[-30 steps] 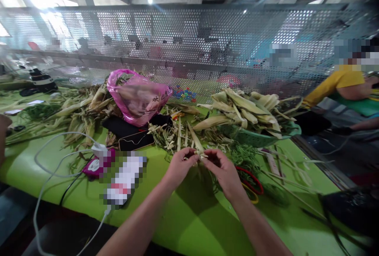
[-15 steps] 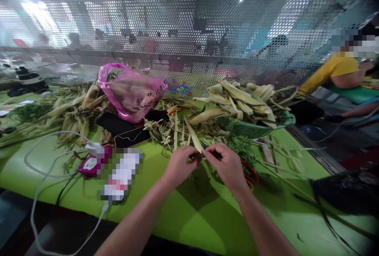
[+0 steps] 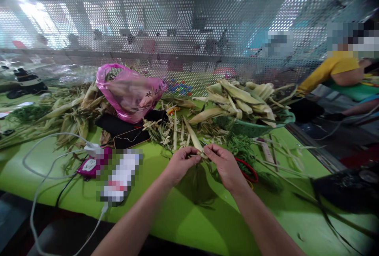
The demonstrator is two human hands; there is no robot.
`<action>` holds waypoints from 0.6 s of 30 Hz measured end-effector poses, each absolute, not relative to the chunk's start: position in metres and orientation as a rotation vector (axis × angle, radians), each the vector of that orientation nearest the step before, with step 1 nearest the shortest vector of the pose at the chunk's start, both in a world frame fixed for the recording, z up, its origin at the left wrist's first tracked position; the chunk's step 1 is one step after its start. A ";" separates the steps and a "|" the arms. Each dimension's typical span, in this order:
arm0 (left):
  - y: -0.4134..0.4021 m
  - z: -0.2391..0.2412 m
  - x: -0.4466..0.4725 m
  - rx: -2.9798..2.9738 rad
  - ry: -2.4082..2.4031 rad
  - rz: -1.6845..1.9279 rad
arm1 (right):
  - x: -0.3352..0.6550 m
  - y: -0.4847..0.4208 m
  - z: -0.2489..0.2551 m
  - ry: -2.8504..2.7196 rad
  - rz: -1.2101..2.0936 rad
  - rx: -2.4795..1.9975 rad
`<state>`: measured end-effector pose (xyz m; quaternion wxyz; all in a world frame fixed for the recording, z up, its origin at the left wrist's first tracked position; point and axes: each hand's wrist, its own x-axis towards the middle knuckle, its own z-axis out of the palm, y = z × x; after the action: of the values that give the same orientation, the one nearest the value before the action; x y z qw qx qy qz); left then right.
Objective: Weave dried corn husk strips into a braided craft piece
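Note:
Between my hands a pale, pointed strip of corn husk (image 3: pixel 192 134) stands with its tip slanting away from me to the upper left. My left hand (image 3: pixel 182 163) pinches its lower end from the left. From the other side, the thumb and fingers of my right hand (image 3: pixel 220 161) close on the same end, where a small pale knot-like bit shows. Thin dark strands hang below my fingers. Just right of my right hand lie red scissor-like handles (image 3: pixel 248 169), partly hidden. Small husk pieces (image 3: pixel 166 131) lie scattered beyond my hands.
A green basket (image 3: pixel 251 129) heaped with dry corn husks (image 3: pixel 242 96) stands at the back right. A pink plastic bag (image 3: pixel 130 94) and more husks (image 3: pixel 77 116) lie back left. A purple power strip (image 3: pixel 91 167), a phone (image 3: pixel 121 177) and white cables occupy the left. Someone in yellow sits far right.
My fingers have shifted slightly at the husk's lower end, and the small pale knot-like bit now shows between them. The left fingers are straighter. Everything else lies as before.

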<state>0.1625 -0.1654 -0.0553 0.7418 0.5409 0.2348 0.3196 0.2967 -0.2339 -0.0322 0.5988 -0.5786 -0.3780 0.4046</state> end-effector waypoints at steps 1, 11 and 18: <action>-0.165 -0.054 0.163 1.158 0.524 0.708 | 0.297 -0.234 -0.032 -0.860 0.939 -1.336; -0.159 -0.055 0.160 1.045 0.548 0.773 | 0.302 -0.235 -0.032 -1.078 0.747 -1.456; -0.162 -0.058 0.160 0.870 0.537 0.726 | 0.297 -0.231 -0.039 -0.974 0.828 -1.380</action>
<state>0.1597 -0.1622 -0.0584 0.8099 0.4068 0.2514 0.3396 0.2967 -0.2314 -0.0394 0.5894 -0.5925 -0.4184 0.3557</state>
